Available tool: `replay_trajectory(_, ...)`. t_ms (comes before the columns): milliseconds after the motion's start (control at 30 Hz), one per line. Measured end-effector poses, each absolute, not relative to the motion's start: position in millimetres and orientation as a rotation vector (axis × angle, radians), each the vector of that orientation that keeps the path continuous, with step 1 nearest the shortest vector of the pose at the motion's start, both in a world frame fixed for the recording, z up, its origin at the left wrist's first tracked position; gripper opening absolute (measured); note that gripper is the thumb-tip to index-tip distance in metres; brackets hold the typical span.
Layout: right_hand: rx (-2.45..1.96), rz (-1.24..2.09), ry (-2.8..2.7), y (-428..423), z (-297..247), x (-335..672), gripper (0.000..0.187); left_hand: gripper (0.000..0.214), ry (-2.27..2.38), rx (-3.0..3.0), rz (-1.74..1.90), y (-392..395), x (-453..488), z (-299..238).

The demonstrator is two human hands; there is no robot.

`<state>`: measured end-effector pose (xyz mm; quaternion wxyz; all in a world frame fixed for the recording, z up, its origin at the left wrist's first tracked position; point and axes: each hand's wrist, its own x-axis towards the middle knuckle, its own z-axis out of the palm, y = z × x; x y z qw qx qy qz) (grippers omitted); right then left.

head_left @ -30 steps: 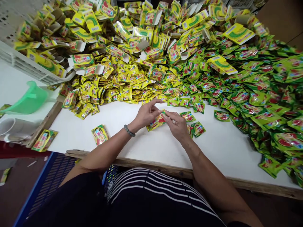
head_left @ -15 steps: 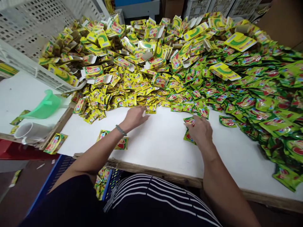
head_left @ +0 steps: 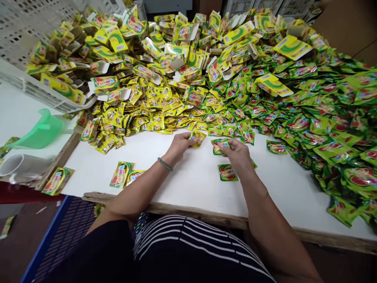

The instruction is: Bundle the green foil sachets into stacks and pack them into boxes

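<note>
My left hand (head_left: 179,146), with a beaded bracelet at the wrist, pinches a yellow sachet (head_left: 197,138) just above the white tabletop (head_left: 188,177). To its right, my right hand (head_left: 238,154) grips a green sachet (head_left: 218,146) between thumb and fingers. Below that hand lies another green sachet (head_left: 227,172), and a corner of one more shows behind the hand. Beyond both hands spread loose yellow sachets (head_left: 153,118) and a heap of green sachets (head_left: 306,129). Two small packs, one a yellow-green pack (head_left: 121,174), rest near my left forearm, the second partly hidden by it.
Small yellow cartons (head_left: 176,51) are piled at the back. A white perforated crate (head_left: 17,74) lies tipped at the left, near a green scoop (head_left: 44,129) and a white mug (head_left: 20,169). Below the wooden table edge (head_left: 200,214) stands a blue basket (head_left: 55,232).
My left hand has moved right and picked up a yellow sachet. My right hand has shifted slightly left, now holding a green sachet. The view has shifted a little.
</note>
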<state>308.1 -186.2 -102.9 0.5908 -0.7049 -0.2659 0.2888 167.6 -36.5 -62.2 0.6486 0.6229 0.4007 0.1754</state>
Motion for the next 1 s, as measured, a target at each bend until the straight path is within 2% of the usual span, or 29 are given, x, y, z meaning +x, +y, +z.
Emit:
replay_trajectory(167, -1.537, 0.709, -0.472, -183, -93, 298, 0.035, 0.036, 0.829, 0.97, 0.427, -62, 170, -70)
replay_trajectory(400, -1.539, 0.685, -0.47, -175, -85, 285, 0.036, 0.033, 0.66, 0.895, 0.432, -82, 172, -68)
replay_trajectory(500, -1.593, 0.706, -0.532, -174, -87, 279, 0.032, 0.039, 0.662, 0.927, 0.487, -84, 173, -71)
replay_trajectory(600, -1.636, 0.655, -0.507, -175, -90, 276, 0.042, 0.046, 0.671, 0.965, 0.515, -81, 174, -76)
replay_trajectory(667, -1.586, 0.74, -0.502, -176, -91, 276, 0.05, 0.048, 0.661, 1.009, 0.479, -77, 173, -77)
replay_trajectory(767, -1.486, 0.931, -0.56, -178, -91, 276, 0.049, 0.05, 0.642, 1.266, 0.321, -62, 171, -65)
replay_trajectory(867, -1.529, 0.869, -0.548, -179, -90, 277, 0.043, 0.044, 0.596, 1.766, 0.201, -25, 179, -33)
replay_trajectory(1000, -1.696, 0.823, -0.521, -180, -85, 276, 0.042, 0.038, 0.813, 2.385, 0.548, 68, 215, 25)
